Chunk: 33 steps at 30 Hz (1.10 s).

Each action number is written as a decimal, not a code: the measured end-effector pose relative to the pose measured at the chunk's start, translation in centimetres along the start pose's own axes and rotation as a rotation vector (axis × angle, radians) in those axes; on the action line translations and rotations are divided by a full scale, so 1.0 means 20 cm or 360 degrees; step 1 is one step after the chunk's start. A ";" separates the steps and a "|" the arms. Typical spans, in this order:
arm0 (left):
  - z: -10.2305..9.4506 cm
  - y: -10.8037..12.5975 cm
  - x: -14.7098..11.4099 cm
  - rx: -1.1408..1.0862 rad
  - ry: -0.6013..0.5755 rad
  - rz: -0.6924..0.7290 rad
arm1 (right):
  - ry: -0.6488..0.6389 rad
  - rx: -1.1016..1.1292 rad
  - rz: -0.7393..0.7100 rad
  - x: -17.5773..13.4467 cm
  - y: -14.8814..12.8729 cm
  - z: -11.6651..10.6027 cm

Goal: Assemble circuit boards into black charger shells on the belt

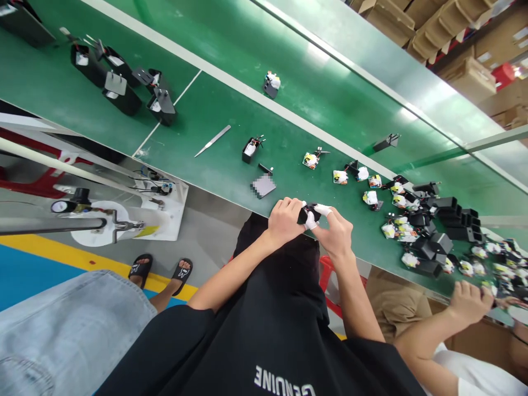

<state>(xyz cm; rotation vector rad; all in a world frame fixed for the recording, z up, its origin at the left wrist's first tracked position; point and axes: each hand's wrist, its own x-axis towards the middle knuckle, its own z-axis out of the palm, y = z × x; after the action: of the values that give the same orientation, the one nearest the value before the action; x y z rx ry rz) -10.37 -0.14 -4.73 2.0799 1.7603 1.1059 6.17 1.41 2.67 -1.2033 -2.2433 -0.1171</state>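
Observation:
My left hand [286,220] and my right hand [335,232] meet at the near edge of the green bench. Between them they grip a small black plastic housing [304,214], partly covered by the fingers. White finger cots cover fingertips of my right hand. Just beyond lies a greyish flat piece [264,186], blurred out in the picture, with a short black strip [265,169] above it. Further off stands an open black housing [249,149] with a white-topped circuit board and wires in it. A pair of metal tweezers [213,141] rests to the left.
Several black housings with plug plates [121,93] stand at the left. Loose circuit boards [340,176] spread rightward into a pile beside stacked black housings [457,220]. A co-worker's hand [470,301] is at the right; a press with a gauge [61,206] stands at the left.

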 end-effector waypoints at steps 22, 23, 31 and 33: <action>0.01 -0.01 0.00 0.0059 0.0002 -0.0030 | 0.0085 0.0019 0.0044 -0.16 -0.06 0.08; 0.02 -0.01 0.00 0.0066 0.0006 -0.0028 | 0.0137 0.0089 0.0127 -0.17 -0.08 0.09; 0.03 -0.02 -0.01 0.0112 0.0054 -0.0003 | 0.0283 0.0646 0.0668 -0.17 -0.10 0.12; 0.02 -0.01 -0.01 0.0117 0.0036 -0.0015 | 0.0225 0.0598 0.0633 -0.15 -0.09 0.09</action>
<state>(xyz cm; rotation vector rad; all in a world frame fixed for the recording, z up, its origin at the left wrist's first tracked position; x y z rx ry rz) -10.35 -0.11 -5.23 2.1069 1.8460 1.0817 5.23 -1.26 -0.15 -1.3498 -1.7642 0.3483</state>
